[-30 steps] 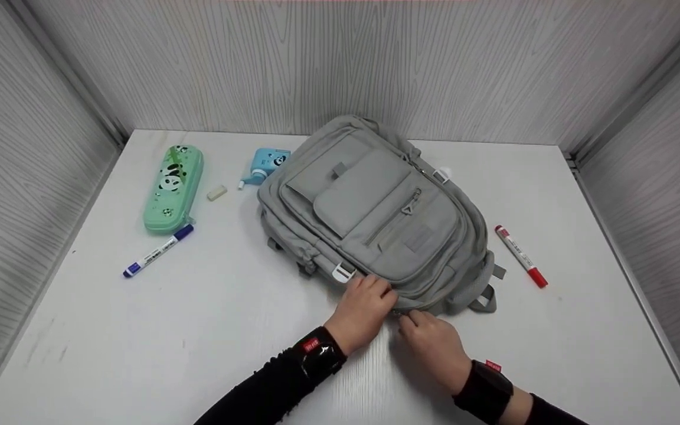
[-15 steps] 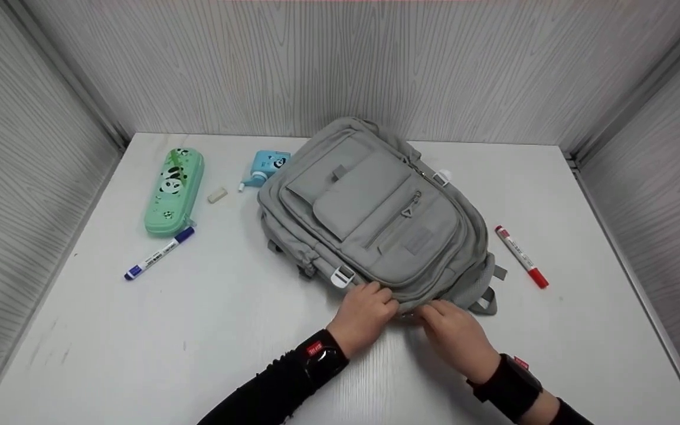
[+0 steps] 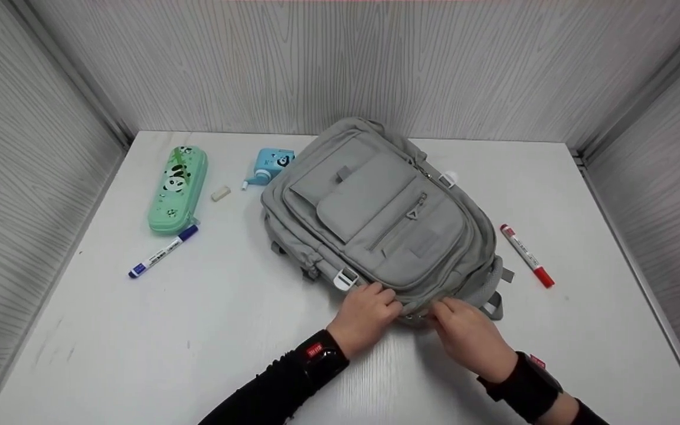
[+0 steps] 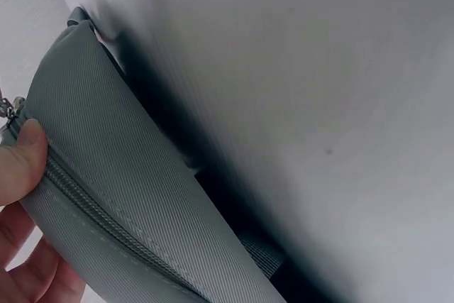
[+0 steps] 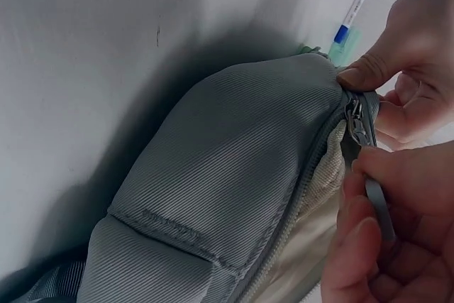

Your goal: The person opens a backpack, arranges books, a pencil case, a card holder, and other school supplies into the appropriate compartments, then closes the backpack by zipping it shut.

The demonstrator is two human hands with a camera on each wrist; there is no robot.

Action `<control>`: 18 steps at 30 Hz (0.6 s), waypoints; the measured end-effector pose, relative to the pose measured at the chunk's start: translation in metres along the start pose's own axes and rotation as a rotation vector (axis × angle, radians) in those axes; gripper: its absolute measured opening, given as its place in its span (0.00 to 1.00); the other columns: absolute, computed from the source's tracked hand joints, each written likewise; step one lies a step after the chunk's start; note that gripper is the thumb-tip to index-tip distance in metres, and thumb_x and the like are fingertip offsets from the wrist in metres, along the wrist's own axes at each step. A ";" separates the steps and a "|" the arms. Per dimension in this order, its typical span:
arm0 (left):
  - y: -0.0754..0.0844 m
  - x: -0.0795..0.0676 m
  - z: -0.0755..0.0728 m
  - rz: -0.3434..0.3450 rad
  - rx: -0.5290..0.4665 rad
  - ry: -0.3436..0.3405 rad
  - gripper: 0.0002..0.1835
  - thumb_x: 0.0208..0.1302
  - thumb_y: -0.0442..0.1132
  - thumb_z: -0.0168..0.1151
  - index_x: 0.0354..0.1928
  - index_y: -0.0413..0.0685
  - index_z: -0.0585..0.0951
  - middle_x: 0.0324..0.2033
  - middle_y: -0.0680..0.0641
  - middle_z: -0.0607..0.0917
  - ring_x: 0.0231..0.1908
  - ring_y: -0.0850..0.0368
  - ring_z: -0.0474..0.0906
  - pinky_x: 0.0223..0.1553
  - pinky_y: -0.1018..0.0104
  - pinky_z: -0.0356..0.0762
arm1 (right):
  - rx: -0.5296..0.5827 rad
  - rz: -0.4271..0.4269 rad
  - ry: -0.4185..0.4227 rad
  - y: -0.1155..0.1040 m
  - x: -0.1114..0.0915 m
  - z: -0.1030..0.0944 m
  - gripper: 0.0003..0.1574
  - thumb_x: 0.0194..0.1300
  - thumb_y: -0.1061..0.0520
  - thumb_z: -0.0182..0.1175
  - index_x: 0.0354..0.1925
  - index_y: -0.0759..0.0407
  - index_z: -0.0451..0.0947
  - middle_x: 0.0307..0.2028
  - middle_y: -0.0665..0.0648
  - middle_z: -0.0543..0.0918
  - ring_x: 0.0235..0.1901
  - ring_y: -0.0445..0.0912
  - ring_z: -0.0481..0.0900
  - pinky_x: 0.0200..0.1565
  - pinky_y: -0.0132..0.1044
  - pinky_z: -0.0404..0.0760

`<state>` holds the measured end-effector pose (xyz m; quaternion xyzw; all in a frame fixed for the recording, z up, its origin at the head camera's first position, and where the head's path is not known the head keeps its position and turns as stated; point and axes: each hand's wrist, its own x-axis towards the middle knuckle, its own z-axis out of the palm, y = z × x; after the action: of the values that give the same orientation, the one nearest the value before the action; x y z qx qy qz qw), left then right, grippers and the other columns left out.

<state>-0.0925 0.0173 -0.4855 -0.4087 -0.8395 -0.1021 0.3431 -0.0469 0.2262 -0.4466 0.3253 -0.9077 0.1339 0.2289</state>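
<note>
A grey backpack (image 3: 369,203) lies on its back at an angle, its top end toward the person. My left hand (image 3: 363,316) grips the fabric at that near end; in the left wrist view its thumb (image 4: 25,164) presses beside the closed teeth of a zipper (image 4: 106,221). My right hand (image 3: 471,337) is just to the right of it, pinching a grey zipper pull (image 5: 379,207) that hangs from a metal slider (image 5: 356,122). In the right wrist view the zipper gapes below the slider, and pale lining (image 5: 301,235) shows inside.
Left of the backpack are a green panda pencil case (image 3: 177,189), a blue marker (image 3: 163,252), a small eraser (image 3: 220,193) and a blue panda-printed crank sharpener (image 3: 270,164). A red marker (image 3: 527,255) lies to the right. Wood-grain panels (image 3: 340,65) enclose the white table (image 3: 169,342).
My right hand has moved to the right along the backpack's near edge, away from the left hand. The left hand keeps its grip in nearly the same spot.
</note>
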 end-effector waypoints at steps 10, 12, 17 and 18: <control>0.002 0.005 -0.002 -0.011 -0.043 -0.023 0.07 0.55 0.43 0.68 0.21 0.57 0.81 0.24 0.58 0.81 0.26 0.63 0.75 0.25 0.72 0.70 | 0.075 0.157 -0.099 0.003 -0.003 -0.009 0.15 0.49 0.70 0.71 0.26 0.56 0.75 0.23 0.48 0.77 0.25 0.41 0.78 0.29 0.35 0.77; 0.002 0.005 -0.002 -0.029 -0.065 -0.041 0.05 0.54 0.41 0.68 0.23 0.57 0.82 0.25 0.58 0.83 0.28 0.63 0.76 0.27 0.72 0.72 | 0.115 0.210 -0.112 -0.002 -0.002 -0.010 0.14 0.51 0.70 0.70 0.26 0.56 0.76 0.24 0.49 0.78 0.25 0.41 0.79 0.29 0.35 0.78; 0.000 0.006 -0.002 -0.062 -0.103 -0.062 0.05 0.48 0.35 0.70 0.25 0.55 0.84 0.27 0.57 0.84 0.30 0.63 0.78 0.30 0.73 0.75 | 0.198 0.259 -0.085 -0.024 -0.001 -0.002 0.14 0.51 0.71 0.69 0.26 0.56 0.75 0.24 0.49 0.79 0.25 0.41 0.79 0.29 0.33 0.77; 0.000 0.006 -0.002 -0.063 -0.102 -0.058 0.06 0.47 0.34 0.70 0.25 0.55 0.84 0.27 0.57 0.84 0.30 0.63 0.78 0.29 0.73 0.75 | 0.201 0.254 -0.069 -0.029 -0.001 0.001 0.15 0.50 0.71 0.70 0.26 0.56 0.75 0.24 0.50 0.78 0.25 0.41 0.78 0.29 0.33 0.77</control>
<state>-0.0937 0.0200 -0.4797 -0.4019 -0.8552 -0.1437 0.2939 -0.0281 0.2047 -0.4452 0.2336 -0.9308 0.2409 0.1453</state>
